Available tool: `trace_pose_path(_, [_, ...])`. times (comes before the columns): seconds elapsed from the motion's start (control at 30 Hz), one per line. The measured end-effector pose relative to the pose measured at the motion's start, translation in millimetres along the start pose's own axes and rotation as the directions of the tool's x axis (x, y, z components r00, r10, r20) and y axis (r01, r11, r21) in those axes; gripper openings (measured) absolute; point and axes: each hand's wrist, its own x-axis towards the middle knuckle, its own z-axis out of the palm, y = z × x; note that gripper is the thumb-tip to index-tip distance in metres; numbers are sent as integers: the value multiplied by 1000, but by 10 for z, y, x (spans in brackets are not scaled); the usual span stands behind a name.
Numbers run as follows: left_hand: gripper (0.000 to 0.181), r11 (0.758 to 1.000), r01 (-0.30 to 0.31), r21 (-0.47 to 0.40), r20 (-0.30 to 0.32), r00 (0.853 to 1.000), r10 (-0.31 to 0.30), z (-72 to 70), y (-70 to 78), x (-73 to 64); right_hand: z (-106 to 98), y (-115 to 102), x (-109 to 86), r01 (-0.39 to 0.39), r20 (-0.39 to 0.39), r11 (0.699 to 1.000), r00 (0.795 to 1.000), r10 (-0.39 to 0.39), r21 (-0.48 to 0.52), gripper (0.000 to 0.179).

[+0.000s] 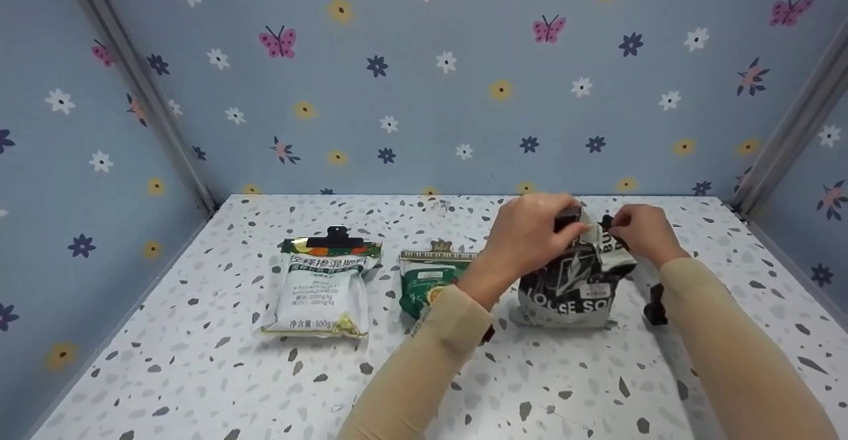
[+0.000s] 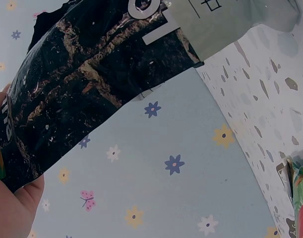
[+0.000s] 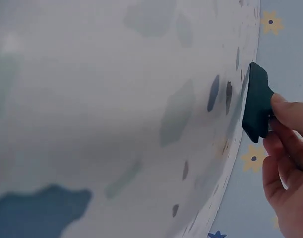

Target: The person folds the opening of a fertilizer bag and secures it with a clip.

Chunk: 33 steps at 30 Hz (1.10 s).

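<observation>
My left hand [image 1: 533, 231] grips the top of a black and white soil bag [image 1: 566, 291] that stands on the table, its lettering facing front. In the left wrist view the dark printed side of the bag [image 2: 91, 84] slants across, with part of the hand [image 2: 15, 203] at its lower left end. Just right of the bag's top, my right hand [image 1: 646, 231] pinches a black clip [image 3: 258, 104] between thumb and fingers. The right wrist view shows the clip apart from any bag. A dark piece under the left hand is partly hidden.
A white bag [image 1: 321, 294] with a black clip [image 1: 336, 236] across its top lies at left. Between it and the soil bag is a green bag [image 1: 421, 287], partly behind my left arm. Another black clip [image 1: 656, 307] lies beside my right forearm. Patterned walls [image 1: 424, 95] enclose the speckled table [image 1: 218, 360].
</observation>
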Motion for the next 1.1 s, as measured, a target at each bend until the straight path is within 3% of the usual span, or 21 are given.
trace_pose_path(0.17, [25,1000,6,-10,12,1000,-6,2,4,3,-14,42,-57,-39,27,999,999,38,29,33])
trace_pose_path(0.77, [25,1000,10,-26,6,1000,-9,20,-18,-10,-124,178,-332,-62,2,994,998,62,94,27])
trace_pose_path(0.93, [25,1000,7,-28,5,1000,-7,20,-13,-6,-138,172,-408,-80,-12,981,996,83,179,45])
trace_pose_path(1.1, [25,999,5,-33,11,1000,-5,14,-8,3,-211,111,-480,-142,38,938,990,137,315,58])
